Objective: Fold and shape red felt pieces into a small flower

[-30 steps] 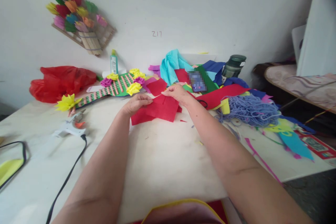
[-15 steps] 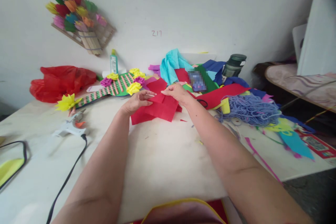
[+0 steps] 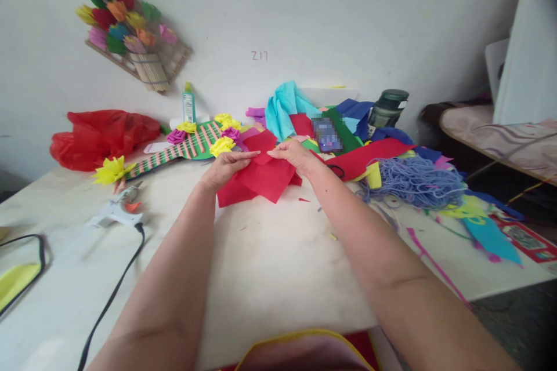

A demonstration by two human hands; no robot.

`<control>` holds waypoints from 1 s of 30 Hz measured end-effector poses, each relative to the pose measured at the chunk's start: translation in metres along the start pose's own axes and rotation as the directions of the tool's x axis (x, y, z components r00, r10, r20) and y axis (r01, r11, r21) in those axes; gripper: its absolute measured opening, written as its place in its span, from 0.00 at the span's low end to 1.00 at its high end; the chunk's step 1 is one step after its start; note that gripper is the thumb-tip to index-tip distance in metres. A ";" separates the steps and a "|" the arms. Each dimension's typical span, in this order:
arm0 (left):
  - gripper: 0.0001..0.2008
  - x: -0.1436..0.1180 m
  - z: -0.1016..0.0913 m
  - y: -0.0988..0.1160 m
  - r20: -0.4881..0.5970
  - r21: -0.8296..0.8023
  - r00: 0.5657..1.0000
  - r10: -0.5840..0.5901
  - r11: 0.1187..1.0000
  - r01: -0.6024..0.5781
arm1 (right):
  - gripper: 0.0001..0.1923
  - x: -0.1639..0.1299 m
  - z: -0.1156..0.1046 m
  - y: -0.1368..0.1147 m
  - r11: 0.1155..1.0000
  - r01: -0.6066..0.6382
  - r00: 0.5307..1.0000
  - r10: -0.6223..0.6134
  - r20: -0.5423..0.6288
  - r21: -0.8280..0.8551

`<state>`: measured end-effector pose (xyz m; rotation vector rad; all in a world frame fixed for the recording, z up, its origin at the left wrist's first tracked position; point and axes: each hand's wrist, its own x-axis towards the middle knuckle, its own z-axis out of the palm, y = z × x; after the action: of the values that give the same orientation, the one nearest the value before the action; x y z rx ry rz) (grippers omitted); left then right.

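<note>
Red crepe-like paper (image 3: 261, 177) sits at the middle of the frame, lifted slightly off the pale surface (image 3: 270, 266), thin, soft and layered in several loose sheets. Both hands pinch its upper edge: the left hand (image 3: 226, 168) closed on the left corner, the right hand (image 3: 293, 156) closed on the right, fingertips almost meeting. So flimsy a sheet could tear if the hands pull apart, or the lower sheets could slip free and slide away. Left of centre lies a glue gun (image 3: 114, 213) with its black cord (image 3: 108, 301). Farther back, right of centre, purple yarn (image 3: 413, 182) and a heap of coloured paper scraps (image 3: 304, 110).
</note>
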<state>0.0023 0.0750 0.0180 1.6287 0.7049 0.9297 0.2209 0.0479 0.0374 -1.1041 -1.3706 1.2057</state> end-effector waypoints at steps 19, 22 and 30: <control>0.16 -0.002 0.008 0.009 -0.042 -0.151 0.996 -0.079 0.986 0.072 | 0.15 -0.003 0.002 -0.001 0.970 0.117 0.992 -0.102 0.079 -0.214; 0.17 -0.001 0.014 0.012 -0.010 -0.058 0.993 -0.114 0.992 0.113 | 0.17 -0.006 0.005 -0.005 0.965 0.118 0.988 -0.091 0.122 -0.234; 0.18 0.000 0.022 0.017 -0.057 0.181 0.994 -0.088 0.979 0.097 | 0.23 -0.006 0.004 -0.005 0.972 0.110 0.987 -0.083 0.134 -0.207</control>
<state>0.0210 0.0596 0.0315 1.7230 0.9151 0.8597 0.2175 0.0407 0.0416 -1.1104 -1.6628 1.0894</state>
